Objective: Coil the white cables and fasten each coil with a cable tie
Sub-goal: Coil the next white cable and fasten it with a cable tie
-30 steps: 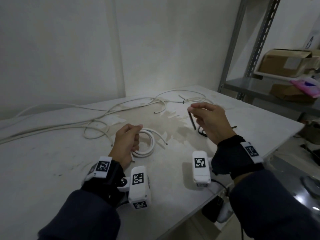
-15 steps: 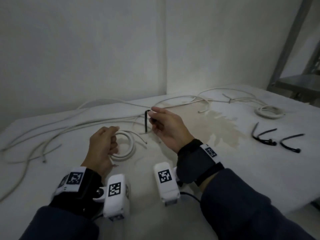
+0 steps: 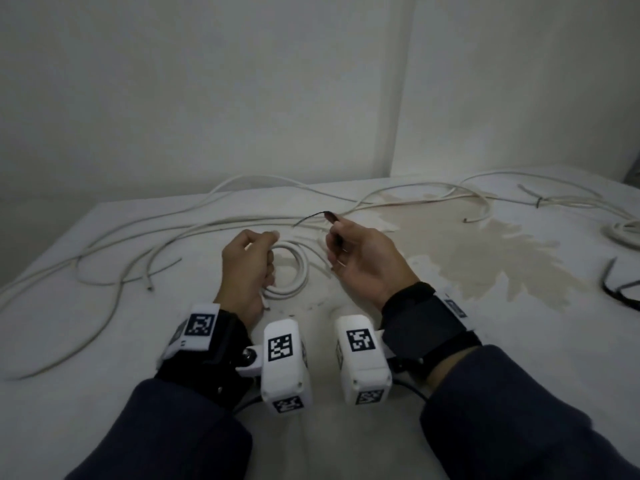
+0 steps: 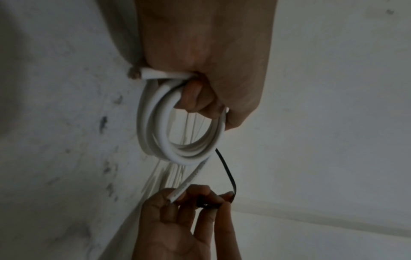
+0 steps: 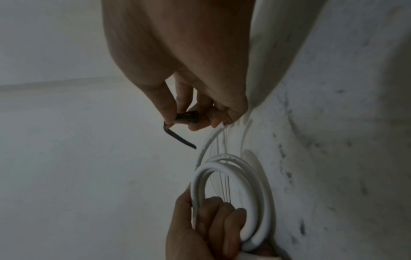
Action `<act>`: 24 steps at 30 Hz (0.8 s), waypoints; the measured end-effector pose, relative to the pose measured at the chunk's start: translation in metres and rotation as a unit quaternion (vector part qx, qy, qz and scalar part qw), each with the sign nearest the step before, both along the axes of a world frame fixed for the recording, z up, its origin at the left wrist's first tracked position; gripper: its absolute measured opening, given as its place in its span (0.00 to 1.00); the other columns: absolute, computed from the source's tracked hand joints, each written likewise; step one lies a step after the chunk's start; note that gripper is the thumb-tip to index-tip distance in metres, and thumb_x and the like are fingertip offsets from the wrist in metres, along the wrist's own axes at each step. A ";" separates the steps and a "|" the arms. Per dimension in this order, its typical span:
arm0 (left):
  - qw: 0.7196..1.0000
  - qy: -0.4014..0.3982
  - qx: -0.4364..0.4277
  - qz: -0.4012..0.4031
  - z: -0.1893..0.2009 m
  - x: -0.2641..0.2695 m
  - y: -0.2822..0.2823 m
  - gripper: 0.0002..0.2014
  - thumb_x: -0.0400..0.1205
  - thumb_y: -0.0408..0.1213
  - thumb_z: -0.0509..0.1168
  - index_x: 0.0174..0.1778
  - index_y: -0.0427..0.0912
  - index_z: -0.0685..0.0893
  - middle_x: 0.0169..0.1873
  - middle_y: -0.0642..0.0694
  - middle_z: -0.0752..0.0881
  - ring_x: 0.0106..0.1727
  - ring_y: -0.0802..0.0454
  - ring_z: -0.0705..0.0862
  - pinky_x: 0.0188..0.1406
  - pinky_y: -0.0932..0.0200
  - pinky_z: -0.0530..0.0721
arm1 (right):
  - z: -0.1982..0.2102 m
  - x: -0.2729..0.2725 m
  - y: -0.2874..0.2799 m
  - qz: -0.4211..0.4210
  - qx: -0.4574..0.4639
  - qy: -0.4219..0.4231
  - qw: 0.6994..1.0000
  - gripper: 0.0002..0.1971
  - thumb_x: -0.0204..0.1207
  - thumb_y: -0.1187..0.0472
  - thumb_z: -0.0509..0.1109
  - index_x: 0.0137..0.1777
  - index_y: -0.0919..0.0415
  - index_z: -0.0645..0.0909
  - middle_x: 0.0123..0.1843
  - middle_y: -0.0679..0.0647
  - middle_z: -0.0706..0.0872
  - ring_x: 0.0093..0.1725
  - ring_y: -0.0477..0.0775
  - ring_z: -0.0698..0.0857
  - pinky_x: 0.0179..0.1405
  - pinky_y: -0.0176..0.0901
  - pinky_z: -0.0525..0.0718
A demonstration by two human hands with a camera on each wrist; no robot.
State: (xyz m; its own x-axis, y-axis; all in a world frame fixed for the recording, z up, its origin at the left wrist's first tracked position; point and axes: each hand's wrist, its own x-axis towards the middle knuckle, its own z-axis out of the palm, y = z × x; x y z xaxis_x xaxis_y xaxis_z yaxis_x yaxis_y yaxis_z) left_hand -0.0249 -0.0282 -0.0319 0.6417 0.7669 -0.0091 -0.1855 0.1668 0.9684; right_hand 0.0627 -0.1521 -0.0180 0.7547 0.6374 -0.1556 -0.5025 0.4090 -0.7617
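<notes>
My left hand grips a small coil of white cable just above the table, fingers curled through its middle; the left wrist view shows that grip on the coil. Close to the coil's right, my right hand pinches a black cable tie between thumb and forefinger. The tie bends over, its tip pointing at the coil. The coil's free end runs into the lower fingers of my right hand.
Long loose white cables sprawl over the left and back of the white table. Another white coil and spare black ties lie at the far right. A brownish stain marks the table's middle.
My right hand has brought the tie closer to the coil, and the tie has bent from upright to pointing left. The coil's free end now lies in the right fingers. The left hand keeps its grip.
</notes>
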 end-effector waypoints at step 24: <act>0.998 0.025 0.038 -0.033 0.003 -0.006 -0.008 0.18 0.81 0.32 0.66 0.27 0.45 0.68 0.15 0.55 0.68 0.16 0.58 0.61 0.14 0.69 0.59 | 0.003 -0.010 -0.006 -0.012 -0.049 -0.182 0.982 0.27 0.70 0.80 0.68 0.63 0.52 0.74 0.43 0.51 0.89 0.31 0.46 0.82 0.31 0.35 0.76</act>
